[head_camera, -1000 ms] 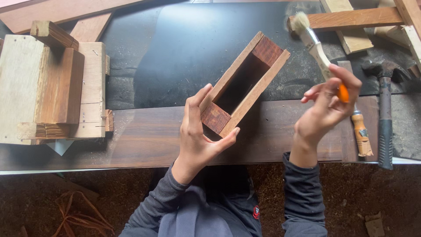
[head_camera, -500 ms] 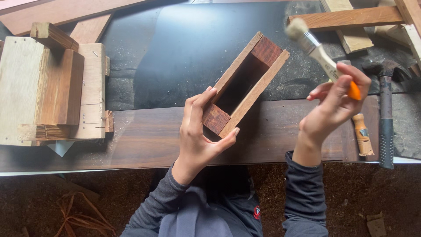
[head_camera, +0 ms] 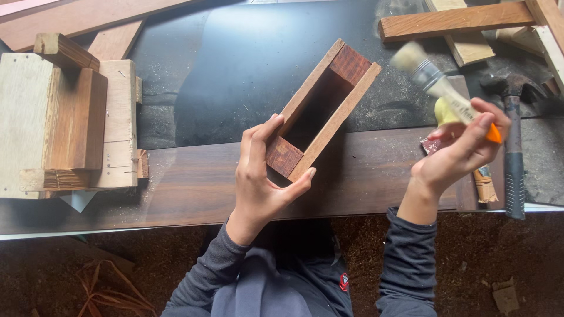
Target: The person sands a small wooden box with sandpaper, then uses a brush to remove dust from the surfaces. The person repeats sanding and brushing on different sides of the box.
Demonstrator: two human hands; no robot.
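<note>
My left hand (head_camera: 261,176) grips the near end of a long, open wooden box frame (head_camera: 323,108), reddish-brown, held tilted above the dark workbench with its far end pointing up and right. My right hand (head_camera: 464,149) holds a paintbrush (head_camera: 437,85) with a pale handle, an orange end and light bristles. The brush is blurred and its bristles hang just right of the frame's far end, not touching it.
A hammer (head_camera: 512,147) lies at the right beside a small tube (head_camera: 484,185). A yellow object (head_camera: 445,111) sits behind the brush. Rough wooden blocks (head_camera: 64,117) are stacked at the left. Planks (head_camera: 458,20) lie across the back. The bench's front edge (head_camera: 117,229) runs below.
My right hand has swung the brush left and down, bringing the bristles closer to the frame's far end. My left hand and the frame have stayed put.
</note>
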